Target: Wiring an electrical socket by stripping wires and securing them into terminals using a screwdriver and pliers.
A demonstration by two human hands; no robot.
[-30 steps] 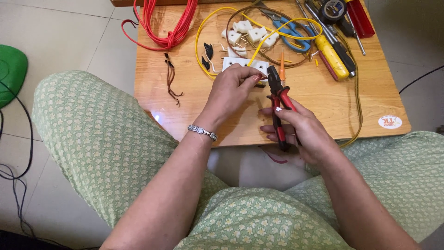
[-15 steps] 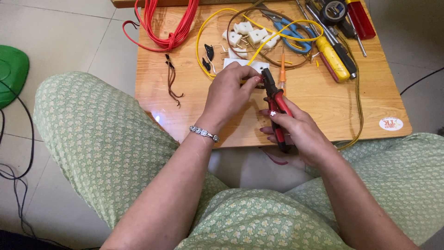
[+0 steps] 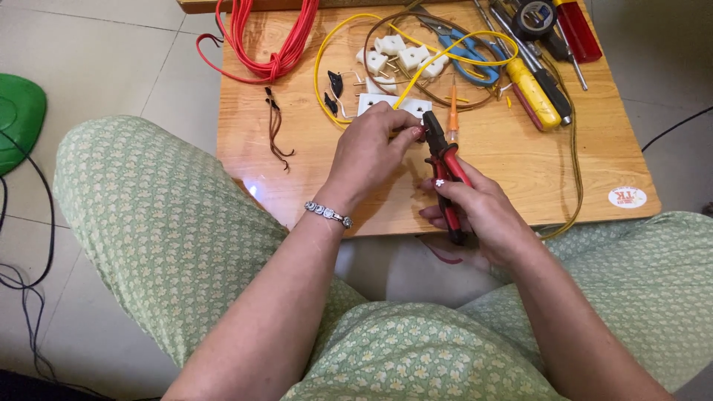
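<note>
My right hand [image 3: 475, 212] grips red-handled pliers [image 3: 443, 162] by their handles, jaws pointing away over the low wooden table [image 3: 520, 171]. My left hand [image 3: 369, 152], with a silver bracelet on its wrist, pinches a yellow wire [image 3: 416, 74] at the plier jaws. The fingers cover part of a white socket plate [image 3: 371, 100] lying on the table. The wire end between fingertips and jaws is hidden.
A red wire coil [image 3: 267, 44] lies at the far left, short brown wires [image 3: 276, 130] nearer. Blue scissors [image 3: 460, 48], white plastic blocks [image 3: 390, 56], yellow-handled screwdriver [image 3: 536, 95], orange tester [image 3: 452, 111] and black tape roll [image 3: 535, 15] crowd the far side. A green object [image 3: 18, 115] sits on the floor.
Both hands have shifted slightly left and closer together. The plier jaws now meet my left fingertips at the yellow wire.
</note>
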